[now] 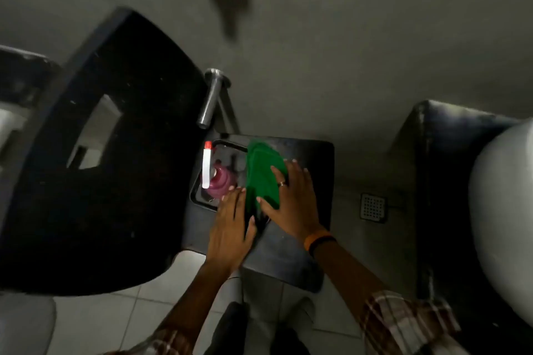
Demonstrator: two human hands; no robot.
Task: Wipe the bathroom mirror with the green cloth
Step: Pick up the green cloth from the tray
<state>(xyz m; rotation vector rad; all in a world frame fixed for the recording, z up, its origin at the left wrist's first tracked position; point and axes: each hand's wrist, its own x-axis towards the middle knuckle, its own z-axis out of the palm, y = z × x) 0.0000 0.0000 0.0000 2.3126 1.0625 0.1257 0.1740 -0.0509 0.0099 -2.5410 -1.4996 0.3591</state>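
Observation:
A folded green cloth (261, 170) lies on a small dark stool (314, 158) low in front of me. My right hand (291, 202) rests flat on the cloth's right side, fingers spread, a ring on one finger and an orange band at the wrist. My left hand (230, 225) lies along the cloth's left edge with its fingers touching the cloth. Neither hand has lifted the cloth. No mirror is in view.
A pink spray bottle (220, 180) with a white and red nozzle stands in a recess left of the cloth. A large dark chair (95, 181) fills the left. A metal pipe (210, 98) juts from the wall. A floor drain (373, 206) and a white fixture (501, 210) are right.

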